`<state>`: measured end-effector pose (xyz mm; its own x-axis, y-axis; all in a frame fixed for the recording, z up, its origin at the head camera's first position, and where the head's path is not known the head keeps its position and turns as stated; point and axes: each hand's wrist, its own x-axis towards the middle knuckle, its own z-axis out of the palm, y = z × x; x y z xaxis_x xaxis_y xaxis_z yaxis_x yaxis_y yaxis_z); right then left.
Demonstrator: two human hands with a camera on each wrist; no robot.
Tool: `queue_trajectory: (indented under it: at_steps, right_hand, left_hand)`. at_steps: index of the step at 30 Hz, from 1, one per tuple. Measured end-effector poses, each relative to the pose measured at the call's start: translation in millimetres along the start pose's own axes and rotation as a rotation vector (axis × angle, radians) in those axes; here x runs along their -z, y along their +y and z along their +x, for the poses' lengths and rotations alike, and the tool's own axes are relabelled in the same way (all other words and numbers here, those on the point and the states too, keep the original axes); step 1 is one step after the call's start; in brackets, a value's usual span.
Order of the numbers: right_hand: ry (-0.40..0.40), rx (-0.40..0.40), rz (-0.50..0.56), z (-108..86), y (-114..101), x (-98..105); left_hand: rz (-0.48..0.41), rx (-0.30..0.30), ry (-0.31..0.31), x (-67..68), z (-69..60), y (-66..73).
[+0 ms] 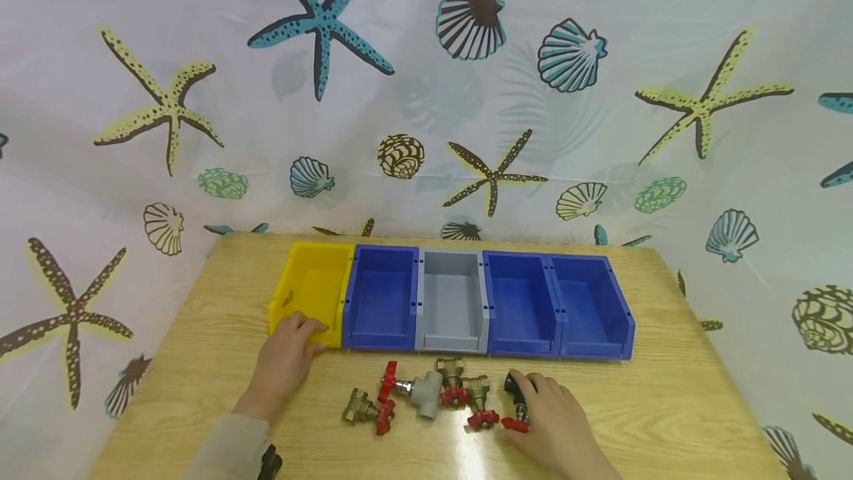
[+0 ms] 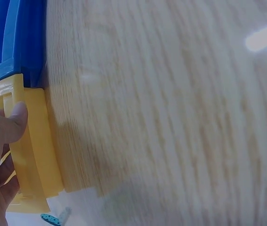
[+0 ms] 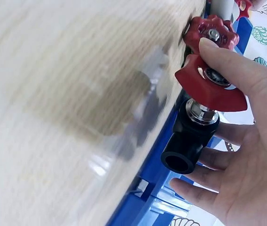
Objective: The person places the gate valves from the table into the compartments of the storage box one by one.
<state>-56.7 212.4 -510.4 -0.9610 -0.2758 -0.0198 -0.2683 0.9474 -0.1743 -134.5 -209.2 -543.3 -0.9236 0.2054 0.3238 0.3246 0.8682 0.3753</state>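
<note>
My left hand (image 1: 288, 352) grips the front edge of the yellow bin (image 1: 313, 284), at the left end of the bin row. In the left wrist view the thumb lies against the bin's front wall. My right hand (image 1: 552, 421) holds a black valve with a red handle (image 3: 190, 136), thumb on the handle and fingers about the black body. Left of that hand lie two brass valves with red handwheels (image 1: 450, 372) close together. Beside them is a grey plastic valve with a red handle (image 1: 425, 392). Another brass valve (image 1: 360, 407) lies further left.
Right of the yellow bin stand a blue bin (image 1: 383, 291), a grey bin (image 1: 455, 295) and two more blue bins (image 1: 520, 298), joined in one row on the wooden table (image 1: 673, 398). A curtain printed with starfish and shells (image 1: 426, 95) hangs behind the table and along its sides.
</note>
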Motion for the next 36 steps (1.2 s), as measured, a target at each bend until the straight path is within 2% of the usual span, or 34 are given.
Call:
queue_trajectory:
  at_steps: [5,11,22,36]
  right_hand:
    - [-0.001,0.020,-0.030,3.0,6,9]
    - [0.059,0.065,-0.082,6.0,15,18]
    - [0.114,0.120,-0.152,11.1,26,34]
    - [0.086,0.163,-0.204,16.0,48,56]
  left_hand:
    - [0.009,-0.010,-0.015,1.6,1.5,-0.4]
    - [0.023,-0.031,-0.044,4.4,4.1,-0.3]
    - [0.038,-0.018,-0.066,6.9,10.2,-0.9]
    - [0.047,-0.013,-0.094,8.6,10.8,1.4]
